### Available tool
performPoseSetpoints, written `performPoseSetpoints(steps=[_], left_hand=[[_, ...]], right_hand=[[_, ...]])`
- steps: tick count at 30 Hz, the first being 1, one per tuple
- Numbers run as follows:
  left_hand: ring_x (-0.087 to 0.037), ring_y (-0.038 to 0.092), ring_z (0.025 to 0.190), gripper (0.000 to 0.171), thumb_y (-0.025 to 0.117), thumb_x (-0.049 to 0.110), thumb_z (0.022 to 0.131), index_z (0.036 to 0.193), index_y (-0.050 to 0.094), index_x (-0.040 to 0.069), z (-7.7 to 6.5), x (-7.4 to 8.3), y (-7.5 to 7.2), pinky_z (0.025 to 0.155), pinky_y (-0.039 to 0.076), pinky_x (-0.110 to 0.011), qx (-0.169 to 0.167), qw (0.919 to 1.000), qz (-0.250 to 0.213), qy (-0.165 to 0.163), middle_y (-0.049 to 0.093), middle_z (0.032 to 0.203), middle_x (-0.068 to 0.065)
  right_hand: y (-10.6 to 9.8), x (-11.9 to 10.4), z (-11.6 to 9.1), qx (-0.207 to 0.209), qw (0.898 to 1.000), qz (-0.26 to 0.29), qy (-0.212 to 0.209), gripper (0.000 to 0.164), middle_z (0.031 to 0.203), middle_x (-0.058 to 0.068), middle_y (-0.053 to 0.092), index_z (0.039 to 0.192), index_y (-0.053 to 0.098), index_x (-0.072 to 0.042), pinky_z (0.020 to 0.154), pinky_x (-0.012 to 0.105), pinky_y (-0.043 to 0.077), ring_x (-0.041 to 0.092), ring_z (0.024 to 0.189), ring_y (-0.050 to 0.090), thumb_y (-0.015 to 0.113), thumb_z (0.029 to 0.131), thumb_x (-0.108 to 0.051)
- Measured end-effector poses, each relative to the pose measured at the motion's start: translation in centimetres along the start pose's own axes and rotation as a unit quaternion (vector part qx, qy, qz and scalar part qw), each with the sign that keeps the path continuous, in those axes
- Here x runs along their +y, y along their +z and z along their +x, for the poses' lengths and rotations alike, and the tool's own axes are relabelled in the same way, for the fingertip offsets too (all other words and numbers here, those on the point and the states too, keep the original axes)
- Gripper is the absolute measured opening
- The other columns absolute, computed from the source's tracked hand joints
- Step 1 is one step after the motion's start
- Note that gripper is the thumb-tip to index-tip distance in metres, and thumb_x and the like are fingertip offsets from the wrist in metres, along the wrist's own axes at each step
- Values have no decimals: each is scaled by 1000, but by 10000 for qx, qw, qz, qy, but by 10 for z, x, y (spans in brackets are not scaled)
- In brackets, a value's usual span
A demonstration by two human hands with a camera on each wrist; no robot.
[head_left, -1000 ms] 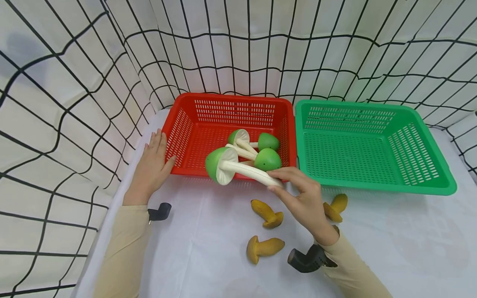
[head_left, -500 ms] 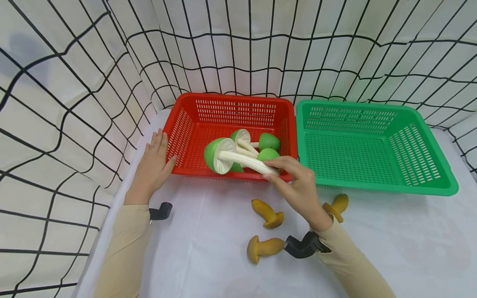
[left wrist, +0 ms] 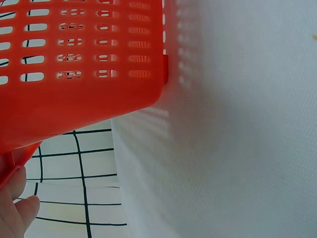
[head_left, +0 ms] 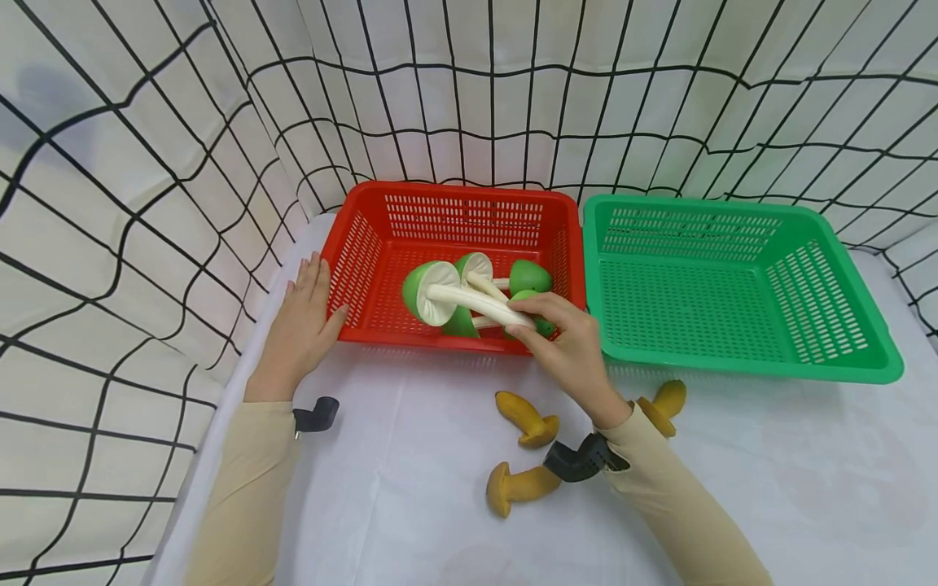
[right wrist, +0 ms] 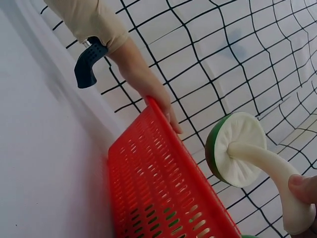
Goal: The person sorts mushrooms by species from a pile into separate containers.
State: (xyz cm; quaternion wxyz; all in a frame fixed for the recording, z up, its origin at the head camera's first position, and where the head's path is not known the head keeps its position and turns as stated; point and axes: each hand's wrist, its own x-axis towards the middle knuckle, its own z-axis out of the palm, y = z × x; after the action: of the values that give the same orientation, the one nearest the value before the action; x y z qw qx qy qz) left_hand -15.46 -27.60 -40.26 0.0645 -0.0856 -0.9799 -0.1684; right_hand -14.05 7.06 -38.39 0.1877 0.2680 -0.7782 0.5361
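My right hand (head_left: 560, 346) pinches the stem end of a green-capped toy mushroom (head_left: 479, 304) between thumb and fingers, over the front part of the red basket (head_left: 454, 343). In the right wrist view, this mushroom (right wrist: 267, 157) has a pale, bent stem and a ribbed white underside, and shows above the basket's rim. Beneath it inside the red basket lie several other green-capped mushrooms (head_left: 531, 277), partly hidden by the held one and the hand. My left hand (head_left: 296, 330) rests with straight fingers against the red basket's left side.
A green basket (head_left: 740, 368) stands right beside the red one. On the white cloth in front lie several yellow-brown mushrooms (head_left: 528, 419), one (head_left: 663, 407) close to my right forearm. Black wire mesh (head_left: 491, 130) rises behind the baskets and along the left side.
My right hand has carried the held mushroom forward and slightly left, from the red basket's front edge to over its inside. The left hand has stayed in place.
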Motion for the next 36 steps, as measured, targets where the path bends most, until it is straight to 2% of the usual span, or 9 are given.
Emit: performPoseSetpoints(steps=[2, 8, 14, 22, 29, 36], left_hand=[[-35, 3, 143, 67, 41, 25, 96, 146, 12, -10, 0, 0, 0, 112, 9, -55, 5, 10000, 0, 1, 8, 154, -24], [-35, 4, 142, 67, 41, 25, 96, 146, 13, -10, 0, 1, 0, 112, 9, -54, 21, 10000, -39, -8, 8, 154, -24], [-35, 3, 143, 67, 41, 26, 96, 146, 13, -10, 0, 1, 0, 113, 8, -53, 31, 10000, -63, -21, 7, 155, -23], [-35, 4, 142, 67, 41, 25, 97, 146, 13, -10, -1, 0, 0, 112, 9, -54, 52, 10000, -77, 31, 8, 154, -24], [-36, 4, 142, 66, 41, 24, 96, 146, 14, -11, -1, 2, 0, 112, 9, -54, 66, 9999, -97, 31, 9, 154, -25], [-36, 4, 142, 66, 40, 25, 96, 146, 14, -11, 0, 1, -1, 112, 9, -54, 33, 10000, -74, -2, 7, 154, -24]], right_hand=[[3, 3, 1, -8, 10000, -24, 33, 26, 94, 9, 70, 97, 72, 1, 64, 22, 49, 18, 82, 62, 78, 72, 0], [10, 7, 2, -64, 9998, -197, 60, 26, 96, 10, 69, 98, 72, 1, 64, 40, 54, 18, 86, 63, 78, 72, 1], [15, 7, 3, -188, 9993, -328, 50, 26, 96, 11, 68, 98, 72, 1, 72, 35, 54, 20, 90, 62, 78, 73, 1], [17, 7, 3, -387, 9968, -675, -193, 24, 93, 12, 68, 96, 72, 3, 76, 34, 54, 21, 90, 62, 78, 73, 0], [17, 9, 2, -516, 9960, -636, -345, 23, 95, 10, 68, 97, 71, 0, 81, 35, 53, 20, 94, 62, 78, 75, -4], [8, 7, -1, -184, 9965, -634, -519, 25, 97, 11, 69, 98, 71, 2, 80, 35, 53, 21, 95, 63, 77, 75, -2]])
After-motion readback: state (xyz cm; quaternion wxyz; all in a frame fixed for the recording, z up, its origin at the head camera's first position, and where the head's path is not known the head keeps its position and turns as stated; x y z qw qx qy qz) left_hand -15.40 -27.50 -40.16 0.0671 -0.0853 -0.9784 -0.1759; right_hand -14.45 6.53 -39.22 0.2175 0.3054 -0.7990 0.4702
